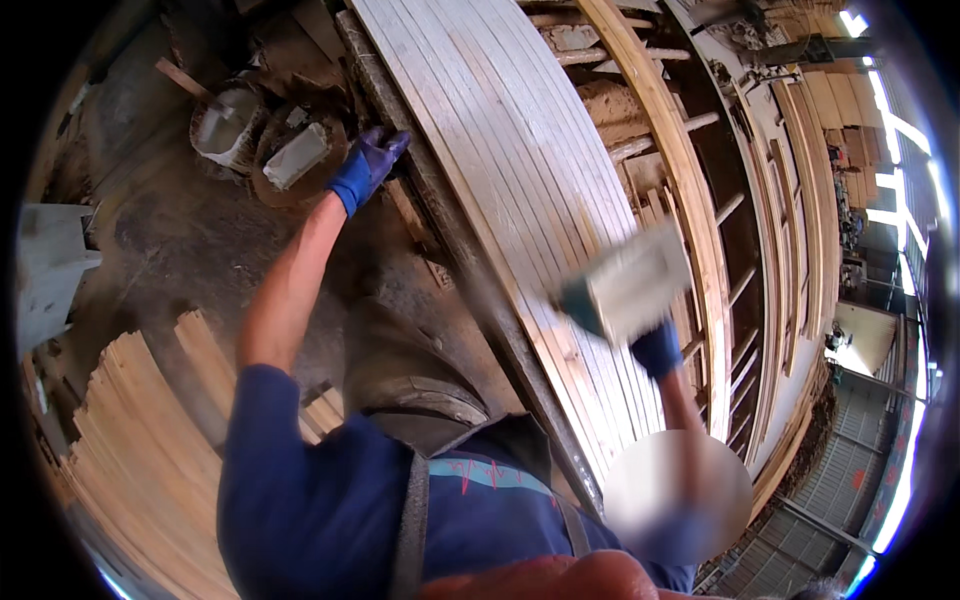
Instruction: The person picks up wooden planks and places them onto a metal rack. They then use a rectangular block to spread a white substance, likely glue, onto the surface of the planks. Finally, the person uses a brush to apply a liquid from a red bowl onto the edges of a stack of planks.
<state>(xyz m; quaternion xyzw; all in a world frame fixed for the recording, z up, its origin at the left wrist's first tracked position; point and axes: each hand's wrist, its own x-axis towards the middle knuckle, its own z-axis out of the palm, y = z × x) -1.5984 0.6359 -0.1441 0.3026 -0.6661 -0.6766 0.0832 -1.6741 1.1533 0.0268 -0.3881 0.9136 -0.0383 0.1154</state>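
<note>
My right hand point(657, 348), in a blue glove, grips a broad, flat block-like paint applicator point(640, 285), off-white with a dark teal end. Motion blurs the applicator, and its handle is hidden. It is over the right side of a row of long boards point(500, 130) laid edge to edge, with a whitish wet-looking coating. On the left, my left hand point(372, 165), in a blue-purple glove, is at the dark beam point(425, 165) along the boards' near edge. Its fingers are stretched toward the boards, and nothing shows in them.
A bucket point(228, 130) with whitish contents and a stick stands left, beside a round container point(268, 190) bearing a white block point(298, 155). Bare planks point(140, 450) are stacked at lower left. Beyond the coated boards, a rack point(735, 205) carries long wooden strips point(690, 190).
</note>
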